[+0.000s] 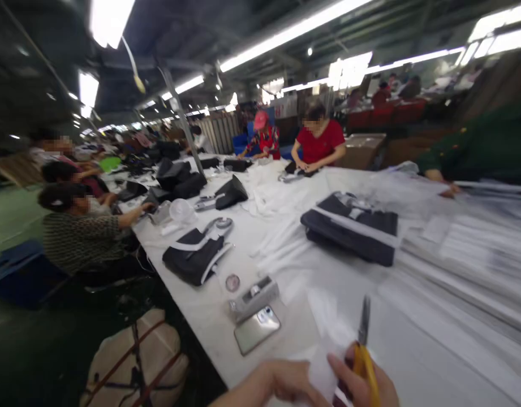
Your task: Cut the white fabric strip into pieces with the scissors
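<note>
From here, the scissors (364, 342) show shiny metal blades and smooth yellow handles, plastic by the look. The white sheet (323, 370) seems thin and papery. The phone's (257, 330) back is glossy; the dark handbag (349, 230) looks matt, leather-like. The bench (213, 316) has a smooth, dull white top.

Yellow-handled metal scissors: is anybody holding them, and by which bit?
Yes: the right hand holds the yellow-handled metal scissors by their yellow handles, with the blades pointing away from it.

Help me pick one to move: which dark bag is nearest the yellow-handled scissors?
The rightmost dark bag, just beyond the scissors; the other dark bags lie farther left.
</note>
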`<state>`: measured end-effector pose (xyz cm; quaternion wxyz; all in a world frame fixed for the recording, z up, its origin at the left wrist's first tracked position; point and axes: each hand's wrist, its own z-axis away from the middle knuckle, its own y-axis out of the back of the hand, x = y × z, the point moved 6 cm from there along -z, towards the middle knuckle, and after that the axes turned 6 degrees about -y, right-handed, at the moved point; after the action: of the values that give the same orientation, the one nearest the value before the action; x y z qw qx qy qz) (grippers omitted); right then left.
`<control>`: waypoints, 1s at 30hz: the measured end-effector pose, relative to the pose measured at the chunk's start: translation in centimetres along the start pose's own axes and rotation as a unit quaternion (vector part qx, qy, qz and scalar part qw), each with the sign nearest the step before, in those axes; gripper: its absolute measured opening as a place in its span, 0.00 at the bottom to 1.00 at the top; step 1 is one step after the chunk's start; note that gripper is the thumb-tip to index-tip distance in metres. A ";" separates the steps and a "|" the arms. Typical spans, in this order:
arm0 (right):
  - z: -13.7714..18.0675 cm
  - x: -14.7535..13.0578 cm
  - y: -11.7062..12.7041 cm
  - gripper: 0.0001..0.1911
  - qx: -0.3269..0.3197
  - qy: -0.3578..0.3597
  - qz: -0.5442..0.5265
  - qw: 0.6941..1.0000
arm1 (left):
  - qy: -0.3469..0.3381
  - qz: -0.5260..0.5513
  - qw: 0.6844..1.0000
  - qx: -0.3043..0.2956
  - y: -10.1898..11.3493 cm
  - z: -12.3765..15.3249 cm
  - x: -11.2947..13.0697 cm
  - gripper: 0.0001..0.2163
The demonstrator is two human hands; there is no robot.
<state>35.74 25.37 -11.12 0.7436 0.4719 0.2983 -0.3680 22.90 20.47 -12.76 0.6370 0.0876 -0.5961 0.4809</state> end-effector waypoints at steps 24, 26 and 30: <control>3.6 17.1 1.6 0.35 0.186 -0.235 -0.384 0.873 | 0.161 0.091 0.983 0.005 -1.0 2.5 -15.9 0.30; 4.7 19.6 1.8 0.34 0.183 -0.258 -0.376 0.871 | 0.168 0.070 0.983 0.022 -1.9 2.0 -17.8 0.29; 6.4 23.9 2.3 0.32 0.186 -0.281 -0.361 0.870 | 0.183 0.031 0.981 0.052 -3.7 0.8 -20.7 0.29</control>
<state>51.48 13.77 -26.49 0.5098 0.3379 0.1522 -0.7764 28.57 7.47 -28.28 0.7142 0.0126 -0.4463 0.5390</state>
